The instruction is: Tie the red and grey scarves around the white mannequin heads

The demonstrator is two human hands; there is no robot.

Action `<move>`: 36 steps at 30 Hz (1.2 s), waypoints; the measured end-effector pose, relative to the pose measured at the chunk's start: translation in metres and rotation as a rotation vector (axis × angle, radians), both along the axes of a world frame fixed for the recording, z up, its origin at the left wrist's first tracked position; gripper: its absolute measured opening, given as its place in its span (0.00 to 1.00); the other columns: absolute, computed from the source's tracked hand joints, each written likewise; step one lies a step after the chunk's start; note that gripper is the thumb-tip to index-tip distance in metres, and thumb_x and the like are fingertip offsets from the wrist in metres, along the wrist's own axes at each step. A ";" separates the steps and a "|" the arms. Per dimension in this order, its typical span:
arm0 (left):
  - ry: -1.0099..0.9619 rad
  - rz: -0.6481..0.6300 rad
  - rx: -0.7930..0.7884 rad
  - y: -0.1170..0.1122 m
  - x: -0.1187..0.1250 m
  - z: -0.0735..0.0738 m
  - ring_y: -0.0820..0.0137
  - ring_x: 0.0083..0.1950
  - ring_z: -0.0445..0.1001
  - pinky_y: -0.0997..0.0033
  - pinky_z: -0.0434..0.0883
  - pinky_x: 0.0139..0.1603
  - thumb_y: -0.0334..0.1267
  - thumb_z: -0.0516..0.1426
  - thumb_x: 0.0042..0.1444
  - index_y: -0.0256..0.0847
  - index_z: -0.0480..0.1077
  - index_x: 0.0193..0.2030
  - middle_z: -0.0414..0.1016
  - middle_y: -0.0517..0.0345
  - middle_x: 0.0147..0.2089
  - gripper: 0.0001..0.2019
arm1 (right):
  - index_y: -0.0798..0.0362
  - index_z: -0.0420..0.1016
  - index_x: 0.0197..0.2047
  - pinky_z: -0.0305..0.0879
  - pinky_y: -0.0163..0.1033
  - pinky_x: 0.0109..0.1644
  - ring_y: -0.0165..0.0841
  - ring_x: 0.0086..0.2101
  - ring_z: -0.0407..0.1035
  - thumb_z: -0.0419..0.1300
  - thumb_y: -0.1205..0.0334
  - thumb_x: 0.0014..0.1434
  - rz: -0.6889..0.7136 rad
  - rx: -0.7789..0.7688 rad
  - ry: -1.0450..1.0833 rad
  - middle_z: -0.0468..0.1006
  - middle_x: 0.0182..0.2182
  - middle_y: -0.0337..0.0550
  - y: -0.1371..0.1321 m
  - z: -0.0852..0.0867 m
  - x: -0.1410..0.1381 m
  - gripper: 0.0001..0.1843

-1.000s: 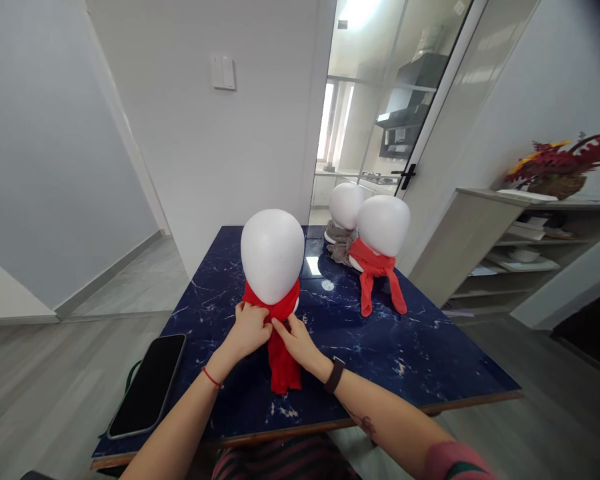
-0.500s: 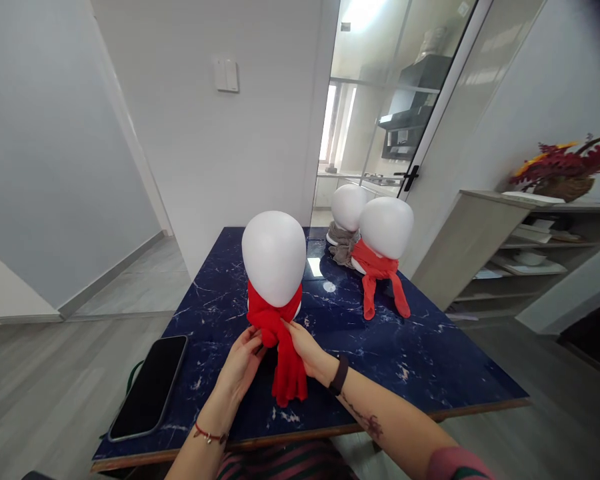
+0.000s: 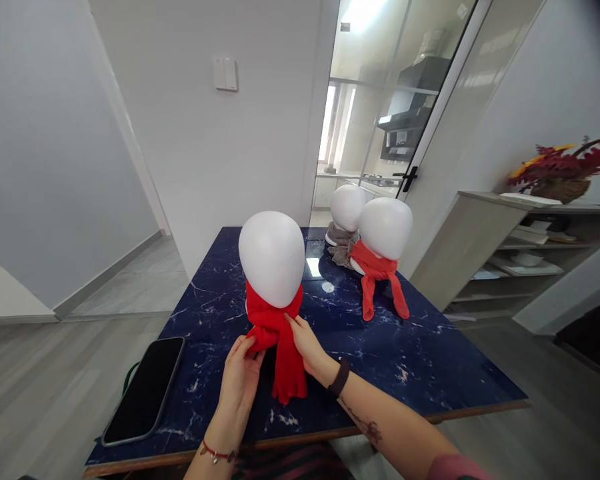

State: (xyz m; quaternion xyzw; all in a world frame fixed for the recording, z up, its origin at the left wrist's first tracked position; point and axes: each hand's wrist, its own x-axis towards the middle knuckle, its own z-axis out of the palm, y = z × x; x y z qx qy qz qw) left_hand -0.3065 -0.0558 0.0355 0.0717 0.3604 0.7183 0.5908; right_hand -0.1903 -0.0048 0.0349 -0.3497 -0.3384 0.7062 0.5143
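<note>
A red scarf (image 3: 289, 360) is wrapped round the neck of a white mannequin head (image 3: 271, 257) that stands near the middle of the table. One end of the scarf hangs down in front. My left hand (image 3: 241, 373) pinches a short, bunched part of the scarf at the left of the neck. My right hand (image 3: 307, 343) grips the scarf at its right side, just below the chin, with the thumb on top; some of its fingers are hidden behind the cloth.
A dark blue marbled table (image 3: 360, 373) carries everything. A black phone (image 3: 145, 390) lies at its left edge. At the back right stand two more white heads, one with a coral scarf (image 3: 375, 263), the other with a grey scarf (image 3: 341, 243). A shelf unit (image 3: 510, 253) stands beyond, right.
My left hand has drawn the bunched part of the scarf out to the left. My right hand has shifted slightly up the scarf. The head is tilted a little more left.
</note>
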 end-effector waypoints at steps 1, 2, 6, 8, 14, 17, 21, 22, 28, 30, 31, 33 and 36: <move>-0.018 0.024 -0.029 -0.002 -0.002 0.001 0.77 0.29 0.72 0.73 0.73 0.39 0.24 0.57 0.48 0.37 0.65 0.20 0.71 0.64 0.24 0.09 | 0.52 0.76 0.40 0.66 0.38 0.39 0.33 0.32 0.72 0.65 0.51 0.48 0.004 -0.007 -0.001 0.80 0.36 0.41 0.000 0.001 0.000 0.18; -0.036 0.046 -0.063 -0.004 -0.005 0.002 0.77 0.29 0.73 0.73 0.73 0.38 0.23 0.56 0.49 0.38 0.65 0.21 0.72 0.64 0.25 0.10 | 0.51 0.76 0.40 0.66 0.39 0.40 0.33 0.32 0.72 0.65 0.51 0.48 0.008 -0.016 -0.008 0.80 0.35 0.41 -0.001 0.002 0.001 0.18; -0.078 0.070 -0.160 -0.008 -0.019 0.015 0.74 0.33 0.76 0.74 0.74 0.34 0.21 0.49 0.55 0.37 0.69 0.29 0.77 0.59 0.31 0.12 | 0.51 0.77 0.39 0.66 0.38 0.38 0.33 0.32 0.72 0.65 0.51 0.48 0.018 -0.045 -0.044 0.80 0.33 0.40 -0.003 0.002 0.000 0.17; -0.079 0.076 -0.227 -0.009 -0.027 0.023 0.74 0.31 0.76 0.75 0.74 0.32 0.22 0.47 0.57 0.36 0.70 0.31 0.77 0.57 0.31 0.13 | 0.52 0.78 0.37 0.65 0.36 0.35 0.32 0.29 0.71 0.66 0.50 0.47 0.023 -0.057 -0.051 0.80 0.31 0.40 -0.003 0.001 -0.001 0.17; 0.228 -0.332 -0.221 -0.016 -0.036 0.026 0.69 0.32 0.75 0.72 0.71 0.34 0.35 0.60 0.53 0.33 0.74 0.38 0.78 0.52 0.33 0.08 | 0.53 0.77 0.38 0.66 0.34 0.37 0.30 0.30 0.72 0.68 0.52 0.46 0.055 -0.052 0.031 0.80 0.33 0.40 -0.004 0.008 0.000 0.18; 0.698 -0.420 -0.123 -0.010 -0.039 0.016 0.66 0.34 0.73 0.70 0.68 0.38 0.41 0.66 0.44 0.34 0.75 0.33 0.76 0.53 0.31 0.13 | 0.54 0.76 0.38 0.67 0.35 0.40 0.31 0.32 0.73 0.69 0.53 0.45 0.140 -0.061 0.076 0.80 0.34 0.41 -0.005 0.014 0.003 0.18; 1.317 -0.058 -0.008 0.009 -0.051 0.019 0.62 0.40 0.70 0.67 0.65 0.45 0.43 0.65 0.42 0.40 0.73 0.23 0.73 0.52 0.37 0.09 | 0.56 0.76 0.38 0.67 0.35 0.39 0.30 0.30 0.73 0.72 0.57 0.40 0.348 -0.048 -0.034 0.80 0.32 0.43 -0.002 0.016 0.015 0.21; 1.424 -0.002 0.006 0.014 -0.054 0.023 0.62 0.40 0.69 0.67 0.64 0.45 0.41 0.63 0.43 0.41 0.72 0.22 0.72 0.52 0.38 0.07 | 0.57 0.77 0.35 0.66 0.35 0.36 0.30 0.28 0.72 0.73 0.57 0.38 0.399 -0.055 -0.103 0.80 0.29 0.43 0.001 0.015 0.020 0.21; 1.828 -0.049 -0.191 0.033 -0.065 0.039 0.65 0.30 0.66 0.69 0.59 0.35 0.31 0.55 0.49 0.41 0.60 0.19 0.60 0.60 0.24 0.11 | 0.58 0.75 0.25 0.59 0.34 0.28 0.29 0.22 0.68 0.70 0.53 0.40 0.383 0.080 -0.450 0.78 0.22 0.42 0.025 0.020 0.062 0.16; 1.861 -0.016 -0.235 0.032 -0.069 0.039 0.63 0.32 0.68 0.68 0.58 0.35 0.28 0.52 0.49 0.41 0.59 0.21 0.58 0.60 0.26 0.09 | 0.57 0.74 0.26 0.57 0.33 0.27 0.28 0.22 0.67 0.69 0.53 0.42 0.307 0.169 -0.527 0.77 0.22 0.40 0.037 0.023 0.075 0.16; 1.861 -0.001 -0.255 0.031 -0.070 0.039 0.63 0.32 0.68 0.67 0.58 0.36 0.27 0.51 0.50 0.41 0.59 0.21 0.57 0.60 0.26 0.09 | 0.56 0.74 0.26 0.57 0.33 0.27 0.28 0.22 0.66 0.69 0.53 0.43 0.272 0.208 -0.549 0.77 0.22 0.40 0.042 0.024 0.080 0.15; 1.848 0.015 -0.283 0.025 -0.072 0.038 0.62 0.31 0.68 0.67 0.57 0.36 0.26 0.51 0.49 0.41 0.58 0.21 0.55 0.61 0.26 0.09 | 0.56 0.74 0.28 0.57 0.33 0.27 0.28 0.22 0.66 0.68 0.52 0.45 0.222 0.267 -0.556 0.76 0.22 0.38 0.049 0.023 0.083 0.15; 1.835 -0.039 -0.259 0.014 -0.068 0.033 0.66 0.28 0.66 0.68 0.56 0.34 0.28 0.55 0.47 0.41 0.60 0.19 0.56 0.61 0.25 0.10 | 0.56 0.75 0.31 0.59 0.33 0.31 0.27 0.25 0.67 0.67 0.53 0.46 0.199 0.314 -0.470 0.76 0.25 0.38 0.049 0.015 0.072 0.15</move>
